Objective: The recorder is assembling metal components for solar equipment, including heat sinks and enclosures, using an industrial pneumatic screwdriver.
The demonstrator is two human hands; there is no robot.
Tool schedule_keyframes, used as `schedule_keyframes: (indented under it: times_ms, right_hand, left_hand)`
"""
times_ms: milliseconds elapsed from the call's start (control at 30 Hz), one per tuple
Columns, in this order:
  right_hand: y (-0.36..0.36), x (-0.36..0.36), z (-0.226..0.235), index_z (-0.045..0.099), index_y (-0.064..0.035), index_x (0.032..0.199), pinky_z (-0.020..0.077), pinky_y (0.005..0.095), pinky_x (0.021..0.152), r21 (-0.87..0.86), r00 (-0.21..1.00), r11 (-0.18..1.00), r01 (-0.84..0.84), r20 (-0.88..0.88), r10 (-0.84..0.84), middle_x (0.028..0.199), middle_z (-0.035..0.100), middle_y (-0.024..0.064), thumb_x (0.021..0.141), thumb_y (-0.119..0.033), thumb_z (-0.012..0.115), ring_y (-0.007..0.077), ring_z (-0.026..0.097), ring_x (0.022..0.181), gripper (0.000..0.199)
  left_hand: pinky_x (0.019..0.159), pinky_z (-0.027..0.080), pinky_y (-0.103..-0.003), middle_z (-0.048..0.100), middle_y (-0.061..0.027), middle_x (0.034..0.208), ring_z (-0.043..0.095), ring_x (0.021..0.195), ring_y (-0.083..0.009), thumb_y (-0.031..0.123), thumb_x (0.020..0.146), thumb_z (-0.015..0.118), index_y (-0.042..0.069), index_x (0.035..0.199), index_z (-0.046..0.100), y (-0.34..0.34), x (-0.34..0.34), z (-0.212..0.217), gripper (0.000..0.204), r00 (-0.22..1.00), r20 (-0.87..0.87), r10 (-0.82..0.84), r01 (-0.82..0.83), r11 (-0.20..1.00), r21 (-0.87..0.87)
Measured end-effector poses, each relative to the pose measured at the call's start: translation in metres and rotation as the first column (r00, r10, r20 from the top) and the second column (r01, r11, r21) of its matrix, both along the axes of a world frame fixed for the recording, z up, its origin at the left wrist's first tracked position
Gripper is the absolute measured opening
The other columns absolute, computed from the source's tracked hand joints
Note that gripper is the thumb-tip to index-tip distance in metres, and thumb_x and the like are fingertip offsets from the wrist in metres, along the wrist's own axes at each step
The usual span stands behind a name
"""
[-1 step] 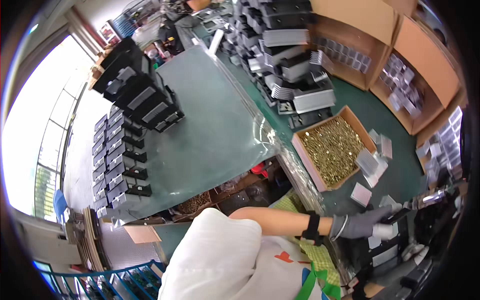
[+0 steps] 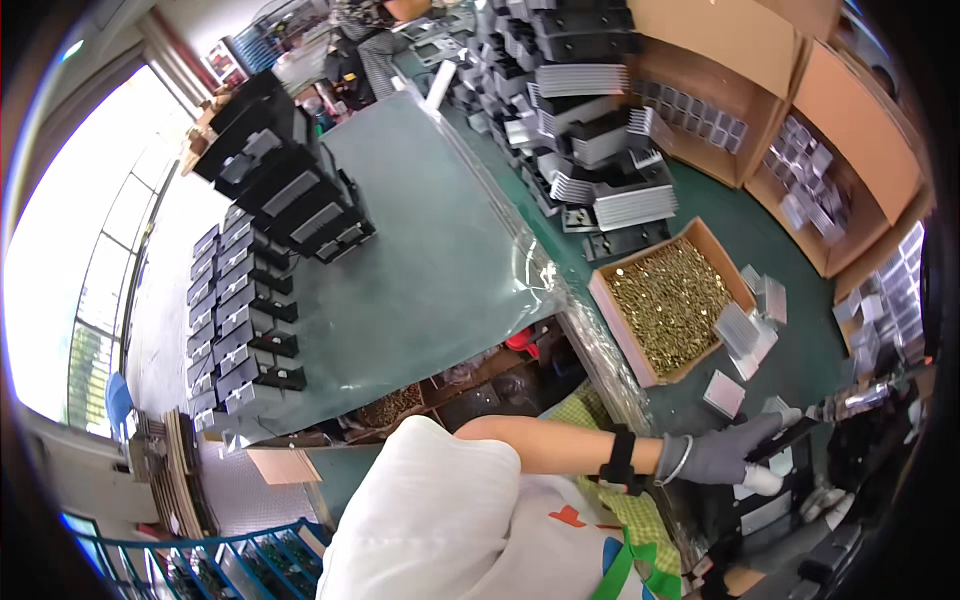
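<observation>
My right hand wears a grey glove and reaches out low at the right, with a black wrist strap and a thin bangle on the forearm. Its fingers stretch toward a small silver block. A white rounded piece lies just under the palm, on a black fixture. Whether the hand grips anything cannot be told. My left hand is out of view, hidden below my white shirt.
An open cardboard box of brass screws stands beside loose silver finned plates. Black and silver finned units are stacked behind. Rows of black parts lie on a clear plastic sheet. Cardboard boxes line the right.
</observation>
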State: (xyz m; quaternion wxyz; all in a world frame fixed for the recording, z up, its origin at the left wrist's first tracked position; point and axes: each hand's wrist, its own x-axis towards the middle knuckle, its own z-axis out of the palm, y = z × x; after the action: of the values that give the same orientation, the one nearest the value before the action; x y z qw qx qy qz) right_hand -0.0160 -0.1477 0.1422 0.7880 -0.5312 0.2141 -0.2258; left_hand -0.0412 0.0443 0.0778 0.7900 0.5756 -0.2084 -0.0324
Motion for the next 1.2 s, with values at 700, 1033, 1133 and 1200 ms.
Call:
schedule_keyframes:
  times_ms: [700,1033,1133,1200]
  right_hand:
    - [0.03,-0.027,-0.018,0.036,0.0022,0.146,0.0337,0.04,0.112,-0.438,0.872,0.841,-0.317,0.214,0.44,0.129,0.051,0.0158,0.104,-0.032,0.045,0.0239,0.05,0.121,0.055]
    - [0.026,-0.043,-0.015,0.034,0.005,0.144,0.0457,0.0345,0.096,-0.585,0.84,0.781,-0.216,0.296,0.454,0.113,0.058,0.0144,0.098,-0.023,0.056,0.0208,0.057,0.106,0.058]
    - [0.019,-0.054,-0.017,0.034,0.002,0.146,0.0459,0.032,0.092,-0.559,0.85,0.785,-0.266,0.248,0.465,0.111,0.058,0.0122,0.093,-0.017,0.061,0.0174,0.056,0.101,0.063]
    - [0.01,-0.062,-0.021,0.033,-0.0023,0.147,0.0458,0.0302,0.09,-0.535,0.855,0.781,-0.321,0.19,0.482,0.11,0.058,0.0104,0.091,-0.012,0.062,0.0146,0.055,0.098,0.064]
  left_hand:
    - [0.081,0.054,-0.034,0.068,-0.0135,0.112,0.068,0.093,-0.0209,0.034,0.088,0.069,0.001,0.132,0.056,0.434,-0.344,-0.046,0.056,-0.291,-0.014,0.957,-0.303,-0.078,0.95]
    - [0.102,0.045,-0.039,0.063,-0.0164,0.121,0.059,0.118,-0.0339,0.006,0.08,0.077,0.002,0.124,0.061,0.2,-0.096,0.029,0.048,0.581,0.695,0.423,-0.782,0.054,0.621]
    - [0.1,0.044,-0.045,0.063,-0.0149,0.119,0.059,0.118,-0.0319,0.017,0.079,0.074,0.004,0.121,0.06,0.112,-0.028,0.012,0.046,0.719,0.695,0.005,-0.678,0.223,0.701]
    - [0.097,0.045,-0.043,0.063,-0.0144,0.116,0.06,0.113,-0.0309,0.019,0.077,0.076,0.003,0.123,0.058,0.071,-0.002,-0.001,0.052,0.753,0.654,-0.074,-0.649,0.074,0.757]
